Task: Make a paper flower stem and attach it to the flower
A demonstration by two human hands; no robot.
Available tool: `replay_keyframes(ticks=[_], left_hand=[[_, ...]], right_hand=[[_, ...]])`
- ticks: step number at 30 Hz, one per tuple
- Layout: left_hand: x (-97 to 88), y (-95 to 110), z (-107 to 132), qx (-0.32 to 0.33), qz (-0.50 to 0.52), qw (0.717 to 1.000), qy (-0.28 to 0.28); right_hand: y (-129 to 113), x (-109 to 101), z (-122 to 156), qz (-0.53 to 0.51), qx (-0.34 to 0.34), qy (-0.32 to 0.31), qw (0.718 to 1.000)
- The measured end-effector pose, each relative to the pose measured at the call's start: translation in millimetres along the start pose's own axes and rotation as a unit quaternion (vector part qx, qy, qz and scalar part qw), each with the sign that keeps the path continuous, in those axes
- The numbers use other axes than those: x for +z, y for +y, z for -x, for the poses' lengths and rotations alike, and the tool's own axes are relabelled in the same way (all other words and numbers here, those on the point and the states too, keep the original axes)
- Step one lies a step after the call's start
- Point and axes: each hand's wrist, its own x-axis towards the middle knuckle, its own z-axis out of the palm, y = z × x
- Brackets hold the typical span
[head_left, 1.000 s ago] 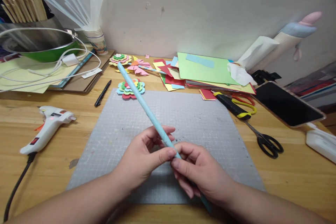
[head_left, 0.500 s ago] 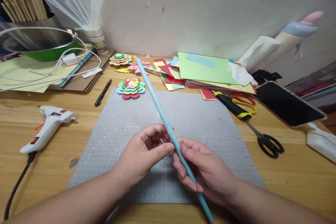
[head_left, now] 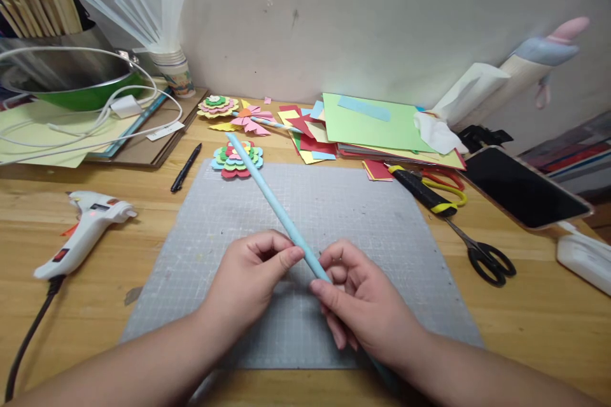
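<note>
A long light-blue rolled paper stick [head_left: 267, 194] slants from my hands up and left over the grey cutting mat [head_left: 363, 216]. My left hand [head_left: 251, 280] pinches the stick between thumb and fingers near its lower part. My right hand [head_left: 365, 305] is closed around it just below, and the stick's lower end is hidden under that hand. The stick's far tip reaches a layered paper flower [head_left: 237, 161] at the mat's top left edge.
A white glue gun [head_left: 83, 232] with a black cord lies at left. A black pen [head_left: 186, 167] is near the mat's corner. Black scissors [head_left: 477, 253], a yellow-black knife [head_left: 422, 191], a phone [head_left: 522, 191] and stacked coloured paper [head_left: 372, 127] are at right. More paper flowers [head_left: 218, 105] lie behind.
The stick's far tip swung right and then back left, ending over the layered flower. Both hands kept their grip and shifted slightly on the stick.
</note>
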Motion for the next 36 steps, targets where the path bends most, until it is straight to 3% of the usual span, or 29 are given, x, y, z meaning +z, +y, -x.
replay_keyframes(ticks=[4,7,13,19,24,28,36], left_hand=[[-1.3,1.6,1.2,0.081,-0.062,0.995,-0.004],[-2.3,0.5,1.1,0.105,-0.07,0.992,-0.016],[-3.4,-0.7,-0.5,0.052,-0.038,0.998,-0.022],[-1.4,0.9,-1.3,0.012,-0.029,1.0,-0.006],[-0.6,0.6,0.9,0.024,0.027,0.998,-0.044],[-1.1,0.9,2.6,0.02,-0.001,0.997,-0.073],[-1.6,1.8,2.9,0.09,-0.082,0.991,-0.047]], right_hand=[[-0.3,-0.2,0.7,0.002,-0.004,0.002,1.0],[-1.7,-2.7,-0.6,-0.045,0.002,-0.029,0.999],[-2.3,-6.1,-3.6,-0.187,0.017,-0.1,0.977],[-5.9,-6.6,-2.6,-0.27,0.054,-0.129,0.953],[-7.9,-5.0,-3.6,-0.248,0.053,-0.123,0.959],[-4.8,-2.9,-3.7,-0.202,0.052,-0.118,0.971],[-5.0,-5.8,-4.0,-0.138,0.062,-0.101,0.983]])
